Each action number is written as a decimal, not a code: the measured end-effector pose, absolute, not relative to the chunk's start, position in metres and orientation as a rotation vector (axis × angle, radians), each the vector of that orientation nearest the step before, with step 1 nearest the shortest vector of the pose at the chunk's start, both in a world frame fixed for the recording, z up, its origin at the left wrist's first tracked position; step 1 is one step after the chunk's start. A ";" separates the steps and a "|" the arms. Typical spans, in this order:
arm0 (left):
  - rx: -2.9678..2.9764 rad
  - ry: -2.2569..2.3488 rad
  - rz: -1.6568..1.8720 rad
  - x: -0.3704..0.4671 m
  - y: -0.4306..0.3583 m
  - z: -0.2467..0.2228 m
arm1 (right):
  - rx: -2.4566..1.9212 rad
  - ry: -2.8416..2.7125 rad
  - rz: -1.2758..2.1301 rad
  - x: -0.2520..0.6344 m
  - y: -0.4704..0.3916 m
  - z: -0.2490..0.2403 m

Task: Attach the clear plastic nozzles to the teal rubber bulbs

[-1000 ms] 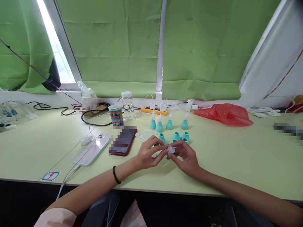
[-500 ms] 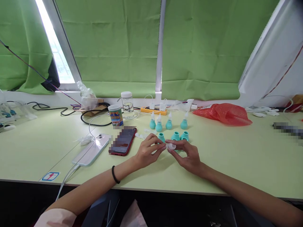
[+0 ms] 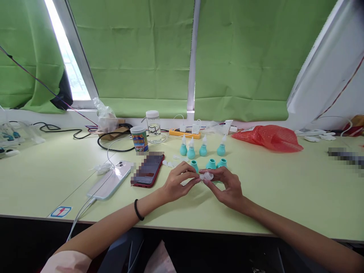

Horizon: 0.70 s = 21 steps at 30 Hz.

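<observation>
Between my two hands is a small clear plastic nozzle piece (image 3: 208,176), its wide round end facing right. My left hand (image 3: 178,179) pinches its narrow left end between thumb and fingers; whether a separate small part sits there I cannot tell. Thumb and fingers of my right hand (image 3: 227,186) close around the wider part. Just behind the hands stand open-topped teal rubber bulbs, among them one near my left fingers (image 3: 194,165) and one in the middle (image 3: 211,163). Farther back, several teal bulbs with clear tips, such as the right one (image 3: 221,149), stand upright.
Small clear parts (image 3: 170,164) lie left of the bulbs. A red-cased phone (image 3: 149,169) and a pale phone (image 3: 109,182) with a cable are at left. Behind are a noodle cup (image 3: 139,140), a jar (image 3: 153,131), an orange power strip (image 3: 178,132) and a red plastic bag (image 3: 269,138).
The nozzle piece has shifted slightly right and shows more of its round end. Both hands have moved very slightly right, still holding it.
</observation>
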<state>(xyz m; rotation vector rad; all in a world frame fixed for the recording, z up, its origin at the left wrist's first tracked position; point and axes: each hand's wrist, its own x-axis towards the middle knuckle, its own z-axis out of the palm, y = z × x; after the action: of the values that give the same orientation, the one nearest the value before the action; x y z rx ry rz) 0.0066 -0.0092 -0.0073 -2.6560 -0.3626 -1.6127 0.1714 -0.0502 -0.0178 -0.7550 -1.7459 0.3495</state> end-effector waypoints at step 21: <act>-2.816 -0.313 -1.490 0.005 -0.009 -0.007 | -0.786 -1.789 0.476 0.174 -0.049 -0.013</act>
<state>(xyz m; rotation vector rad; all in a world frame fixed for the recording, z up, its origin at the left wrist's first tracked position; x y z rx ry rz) 0.0053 -0.0086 -0.0070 -2.8161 -0.3135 -1.4896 0.1740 -0.0489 -0.0129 -0.7857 -1.7885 0.4765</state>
